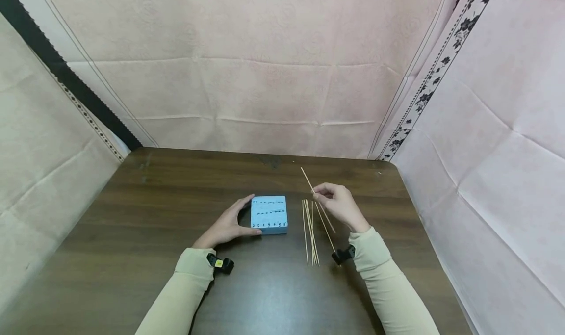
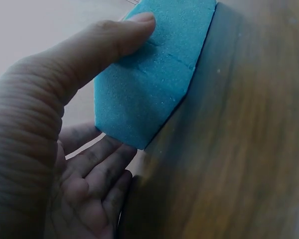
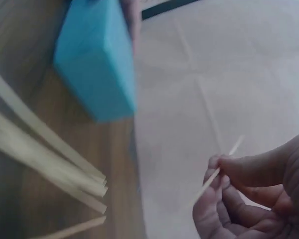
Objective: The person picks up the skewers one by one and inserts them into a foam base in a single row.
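Observation:
A blue foam block (image 1: 269, 217) with rows of small dark marks on its top sits on the table. My left hand (image 1: 229, 224) holds it from the left, thumb along the near side and fingers at the far side; the left wrist view shows the thumb pressed on the blue face (image 2: 154, 84). Between thumb and fingertips, my right hand (image 1: 341, 205) pinches a thin wooden stick (image 1: 305, 175), raised and slanting, right of the block. Below that hand lie several similar sticks (image 1: 312, 234), roughly lengthwise, blurred in the right wrist view.
The dark wooden table (image 1: 132, 227) meets pale cloth hangings (image 1: 265, 94) at its back and sides. Black wrist cameras, one of them the left wrist camera (image 1: 220, 264), are strapped at both cuffs; the right one sits close to the stick ends.

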`<state>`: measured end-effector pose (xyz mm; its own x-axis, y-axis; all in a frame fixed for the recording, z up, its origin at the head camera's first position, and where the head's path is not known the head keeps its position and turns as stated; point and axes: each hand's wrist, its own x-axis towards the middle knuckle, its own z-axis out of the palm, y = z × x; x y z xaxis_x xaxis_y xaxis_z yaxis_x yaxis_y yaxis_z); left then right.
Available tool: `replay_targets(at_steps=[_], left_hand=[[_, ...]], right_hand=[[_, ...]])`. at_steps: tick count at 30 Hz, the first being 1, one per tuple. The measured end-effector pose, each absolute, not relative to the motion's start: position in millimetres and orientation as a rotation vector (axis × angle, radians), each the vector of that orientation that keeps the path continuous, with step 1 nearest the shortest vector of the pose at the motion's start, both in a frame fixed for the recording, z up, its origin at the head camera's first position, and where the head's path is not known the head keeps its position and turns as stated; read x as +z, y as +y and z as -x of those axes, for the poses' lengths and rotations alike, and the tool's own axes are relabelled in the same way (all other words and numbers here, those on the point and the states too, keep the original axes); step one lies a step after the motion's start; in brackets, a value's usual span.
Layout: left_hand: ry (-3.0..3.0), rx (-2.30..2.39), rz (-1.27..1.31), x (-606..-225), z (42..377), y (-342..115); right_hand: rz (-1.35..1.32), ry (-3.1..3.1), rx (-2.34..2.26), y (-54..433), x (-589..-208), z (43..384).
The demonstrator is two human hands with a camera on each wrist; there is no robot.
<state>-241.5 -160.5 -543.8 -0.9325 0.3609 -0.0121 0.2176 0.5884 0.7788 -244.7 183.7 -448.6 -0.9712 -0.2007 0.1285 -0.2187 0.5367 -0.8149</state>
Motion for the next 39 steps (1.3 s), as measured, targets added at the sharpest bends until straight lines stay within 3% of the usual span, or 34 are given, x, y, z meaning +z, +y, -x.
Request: replay_targets(at_steps=[11, 21, 39], left_hand=[[2.627, 1.287, -0.504, -545, 243, -161], [2.605, 1.307, -0.511, -545, 244, -162], [2.598, 1.351, -0.561, -542, 242, -163]], right_hand=[[-0.665, -2.338, 1.875, 118, -418, 236], [-0.865, -2.348, 1.723, 76, -424, 232], [-1.063, -2.444, 1.441, 59, -453, 233]])
